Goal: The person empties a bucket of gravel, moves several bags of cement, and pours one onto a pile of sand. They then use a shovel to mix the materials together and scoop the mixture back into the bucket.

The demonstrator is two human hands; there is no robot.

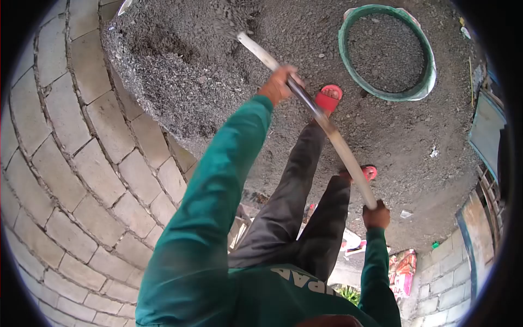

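My left hand [279,84] is wrapped around the upper-middle part of a long wooden-handled shovel [338,139]. My right hand [376,214] grips the near end of the same handle, close to my body. The handle slants from the lower right to the upper left, with a dark band just below my left hand. Its far end reaches into a heap of grey gravel [180,82], where the blade is hidden among blurred stones. A green round tub [343,46] filled with gravel stands to the right of the handle.
A concrete block wall [109,120] runs along the left side of the heap. My feet in red slippers [328,99] stand on the gravelly ground. On the right are a panel [486,131] and boards; a red printed sack [402,270] lies at the lower right.
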